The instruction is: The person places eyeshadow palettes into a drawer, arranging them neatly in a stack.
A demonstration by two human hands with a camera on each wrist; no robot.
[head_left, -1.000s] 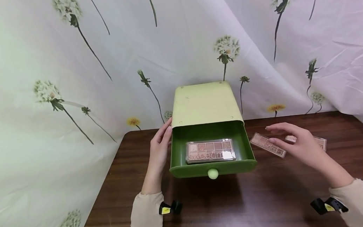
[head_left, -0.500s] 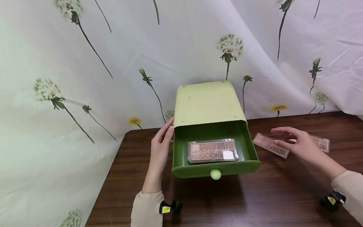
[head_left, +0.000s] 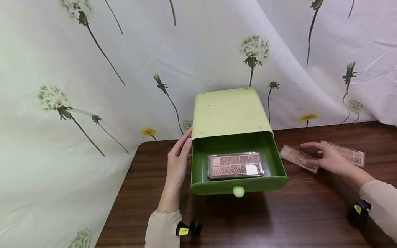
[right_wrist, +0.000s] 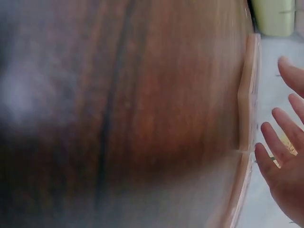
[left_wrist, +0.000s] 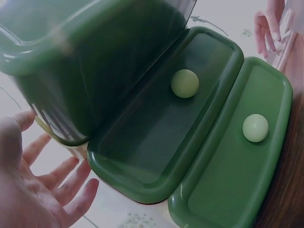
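Your left hand (head_left: 178,165) lay flat against the drawer box (head_left: 230,112); your right hand (head_left: 329,158), fingers relaxed and holding nothing, hovered over two palettes (head_left: 297,157) on the worktop (head_left: 260,223).

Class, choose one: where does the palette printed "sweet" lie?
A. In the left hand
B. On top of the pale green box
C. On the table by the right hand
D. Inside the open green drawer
D: the palette lies flat inside the pulled-out green drawer.
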